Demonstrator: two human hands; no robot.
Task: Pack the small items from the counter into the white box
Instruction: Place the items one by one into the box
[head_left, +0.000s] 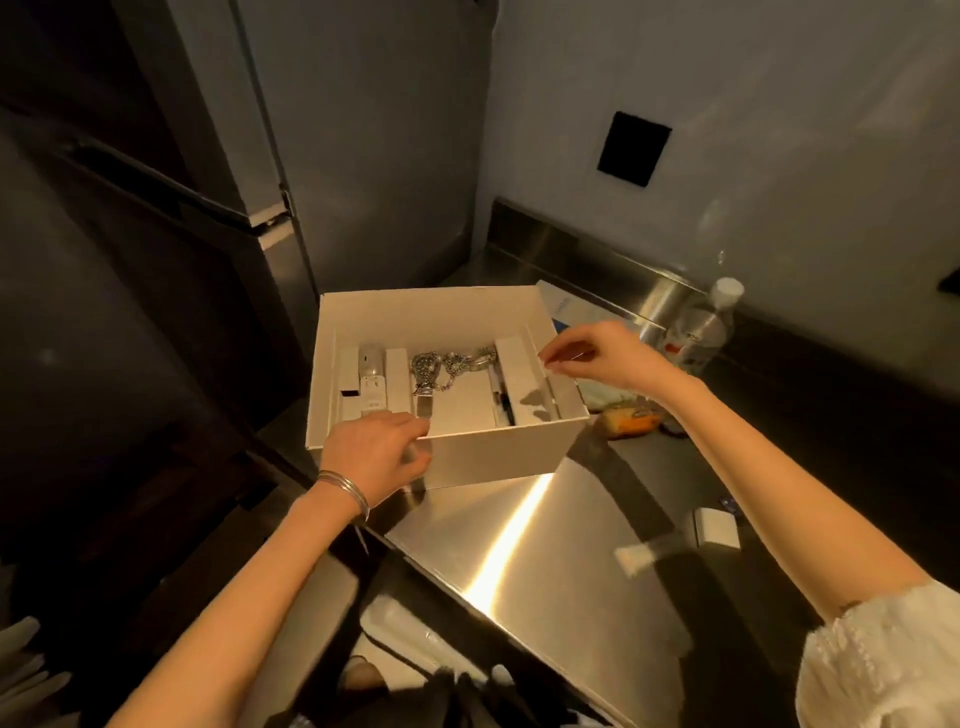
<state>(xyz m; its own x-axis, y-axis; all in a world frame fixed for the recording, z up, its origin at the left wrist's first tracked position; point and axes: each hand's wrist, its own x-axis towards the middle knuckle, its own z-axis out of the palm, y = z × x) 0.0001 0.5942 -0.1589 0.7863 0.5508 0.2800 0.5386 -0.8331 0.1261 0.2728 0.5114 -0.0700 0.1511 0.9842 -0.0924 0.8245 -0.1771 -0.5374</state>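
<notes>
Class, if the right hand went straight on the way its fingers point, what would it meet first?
Probably the white insert just inside the box's right wall, then the chains; the right hand points left, but its height above the box is unclear.

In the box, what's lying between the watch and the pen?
Silver chains beside the watch; bare box floor nearer the pen. Head view shows it.
</notes>
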